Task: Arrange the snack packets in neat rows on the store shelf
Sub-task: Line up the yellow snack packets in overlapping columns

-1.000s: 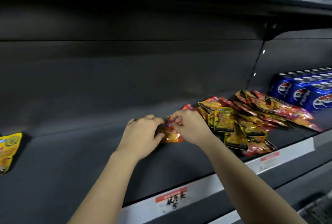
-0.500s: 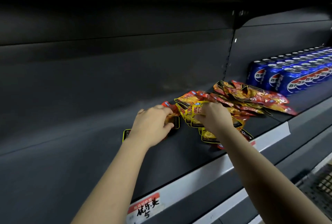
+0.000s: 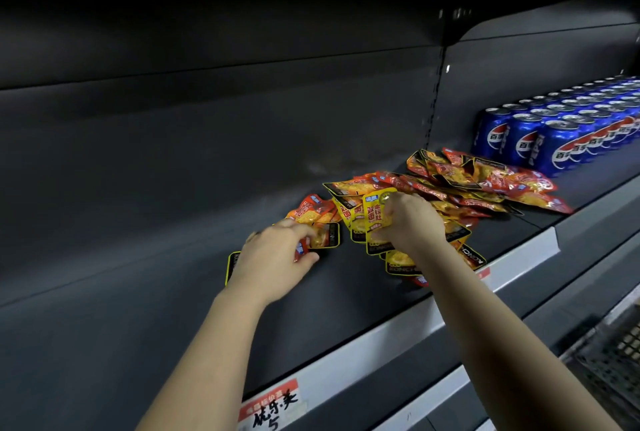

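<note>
Snack packets (image 3: 460, 181) lie in a loose heap on the dark shelf (image 3: 138, 309), near blue cans (image 3: 554, 140). At the heap's left edge the right hand (image 3: 412, 223) grips a yellow packet (image 3: 375, 212); the left hand (image 3: 273, 257) pinches an orange packet (image 3: 323, 235) just beside it.

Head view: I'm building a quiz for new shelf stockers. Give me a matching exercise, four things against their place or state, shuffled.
Things:
1. right hand
2. left hand
3. blue cans
4. price label

Place or state:
a. stuck on the shelf's front rail
b. standing in rows, far right
c. grips yellow packets
d. touches flat packets

Pairs: 1-c, 2-d, 3-b, 4-a.
</note>
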Motion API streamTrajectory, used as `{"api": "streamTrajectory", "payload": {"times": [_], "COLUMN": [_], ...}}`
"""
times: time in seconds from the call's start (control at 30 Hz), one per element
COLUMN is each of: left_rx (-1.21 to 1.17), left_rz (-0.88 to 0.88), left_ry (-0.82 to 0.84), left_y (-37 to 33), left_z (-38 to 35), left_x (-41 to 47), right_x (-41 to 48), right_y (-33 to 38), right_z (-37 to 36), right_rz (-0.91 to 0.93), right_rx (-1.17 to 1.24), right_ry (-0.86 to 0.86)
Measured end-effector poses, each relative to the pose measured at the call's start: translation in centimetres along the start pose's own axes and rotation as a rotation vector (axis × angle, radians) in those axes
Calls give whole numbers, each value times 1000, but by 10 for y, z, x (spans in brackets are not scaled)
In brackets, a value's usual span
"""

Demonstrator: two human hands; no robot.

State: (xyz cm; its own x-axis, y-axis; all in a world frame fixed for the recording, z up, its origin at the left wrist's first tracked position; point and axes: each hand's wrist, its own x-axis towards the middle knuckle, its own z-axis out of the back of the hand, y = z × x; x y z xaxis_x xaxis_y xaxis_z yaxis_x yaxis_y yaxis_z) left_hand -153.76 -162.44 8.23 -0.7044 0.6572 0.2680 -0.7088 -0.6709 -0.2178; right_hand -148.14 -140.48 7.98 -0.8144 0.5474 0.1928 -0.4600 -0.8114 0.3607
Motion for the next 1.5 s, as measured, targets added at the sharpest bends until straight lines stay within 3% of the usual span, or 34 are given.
{"api": "streamTrajectory", "payload": {"times": [0.2, 0.3, 0.37, 0.5, 0.6, 0.73, 0.83, 0.93, 1.0, 1.07, 1.33, 1.5], "left_rx": [-358, -702, -892, -1173, -1182, -1052, -717, -391, -359, -340, -309, -262], "left_rz": [26, 130, 197, 287, 293, 270, 222, 215, 195, 177, 148, 162], "left_ry": [-113, -63, -26, -76, -183, -238, -256, -287, -299, -297, -276, -247], "left_y": [0, -7, -11, -11, -8, -1, 2, -2, 0, 2, -1, 0], "left_z": [-3, -5, -6, -3, -2, -2, -1, 3, 2, 1, 1, -1], "left_x": [4, 4, 6, 6, 5, 5, 3, 2, 3, 4, 3, 4], "right_x": [-8, -26, -39, -45, -48, -46, -30, -4, 9, 13, -1, -3], "right_y": [-17, -1, 17, 43, 54, 56, 40, 14, -2, -13, -29, -17], "right_z": [14, 12, 5, -9, -14, -7, 5, 8, 7, 5, 22, 18], "right_rz": [81, 187, 279, 289, 264, 328, 219, 81, 50, -4, 8, 64], "right_rx": [365, 825, 1002, 1225, 1249, 1192, 1127, 510, 121, -57, -252, -205], "right_ry": [-144, 65, 132, 166, 195, 310, 318, 65, 53, 73, 117, 157]}}
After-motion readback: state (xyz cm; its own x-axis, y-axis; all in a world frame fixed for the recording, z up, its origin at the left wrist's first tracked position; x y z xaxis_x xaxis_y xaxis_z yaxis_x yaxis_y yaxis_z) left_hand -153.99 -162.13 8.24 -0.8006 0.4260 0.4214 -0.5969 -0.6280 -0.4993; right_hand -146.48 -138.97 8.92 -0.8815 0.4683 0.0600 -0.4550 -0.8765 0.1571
